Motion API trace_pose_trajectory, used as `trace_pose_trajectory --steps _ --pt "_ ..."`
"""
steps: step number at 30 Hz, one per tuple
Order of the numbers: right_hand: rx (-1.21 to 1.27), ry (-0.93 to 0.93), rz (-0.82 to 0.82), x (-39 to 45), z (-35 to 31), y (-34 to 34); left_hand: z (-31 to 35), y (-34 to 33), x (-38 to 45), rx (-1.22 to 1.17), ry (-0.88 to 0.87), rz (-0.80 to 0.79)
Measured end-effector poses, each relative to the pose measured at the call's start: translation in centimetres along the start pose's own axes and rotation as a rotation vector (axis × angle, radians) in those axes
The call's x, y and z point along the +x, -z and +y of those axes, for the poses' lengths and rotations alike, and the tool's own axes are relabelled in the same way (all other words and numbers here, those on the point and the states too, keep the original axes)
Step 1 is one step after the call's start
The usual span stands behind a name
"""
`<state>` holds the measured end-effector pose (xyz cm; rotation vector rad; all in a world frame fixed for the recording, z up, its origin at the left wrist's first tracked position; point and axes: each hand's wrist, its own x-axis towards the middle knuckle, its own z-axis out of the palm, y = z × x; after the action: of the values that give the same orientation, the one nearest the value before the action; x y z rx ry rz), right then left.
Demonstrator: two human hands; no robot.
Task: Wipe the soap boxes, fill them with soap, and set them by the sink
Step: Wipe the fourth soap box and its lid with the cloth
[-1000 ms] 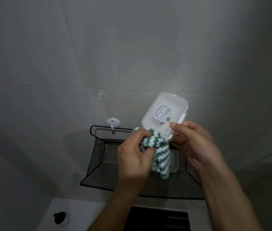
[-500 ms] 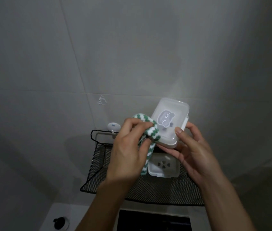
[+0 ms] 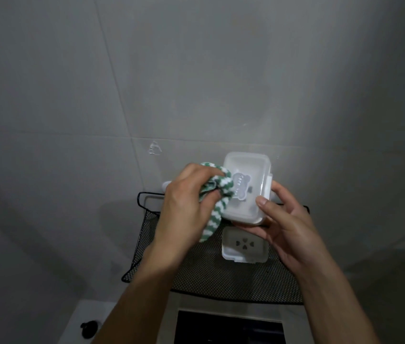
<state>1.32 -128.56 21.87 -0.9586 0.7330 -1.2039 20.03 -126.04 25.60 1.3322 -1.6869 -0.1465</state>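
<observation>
Cloth [image 3: 217, 194] bunched in my left hand [image 3: 186, 204] presses the soap box [image 3: 246, 189] at frame centre — right hand [image 3: 288, 227] fingers grip it.

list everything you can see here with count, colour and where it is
soap box: one, clear plastic with a grey bear label, held up in front of the wall
cloth: one, green and white zigzag, pressed on the box's left side
second soap box: one, white, open, lying in the mesh basket
mesh basket: one, black, fixed on the wall below the hands
wall hook: one, clear, on the tile above the basket
dark knob: one, black, bottom left on a white surface
wall tiles: several, grey, behind everything
left hand: one, grips the cloth
right hand: one, holds the clear box from below and the right
</observation>
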Motion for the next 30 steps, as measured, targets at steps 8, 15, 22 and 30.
trace_pose_trajectory --steps 8,15,22,30 --pt "0.084 -0.075 -0.150 0.7 -0.4 0.2 0.1 -0.3 0.6 0.061 -0.035 -0.053" --pt "0.006 -0.064 -0.106 2.0 -2.7 0.3 1.3 0.4 2.6 0.101 -0.151 -0.085" --pt "-0.014 -0.014 -0.041 2.1 -2.6 0.5 2.2 -0.1 2.7 0.171 -0.220 -0.102" --pt "0.006 -0.043 -0.117 1.8 -2.6 1.4 3.1 -0.6 2.5 0.111 -0.275 -0.116"
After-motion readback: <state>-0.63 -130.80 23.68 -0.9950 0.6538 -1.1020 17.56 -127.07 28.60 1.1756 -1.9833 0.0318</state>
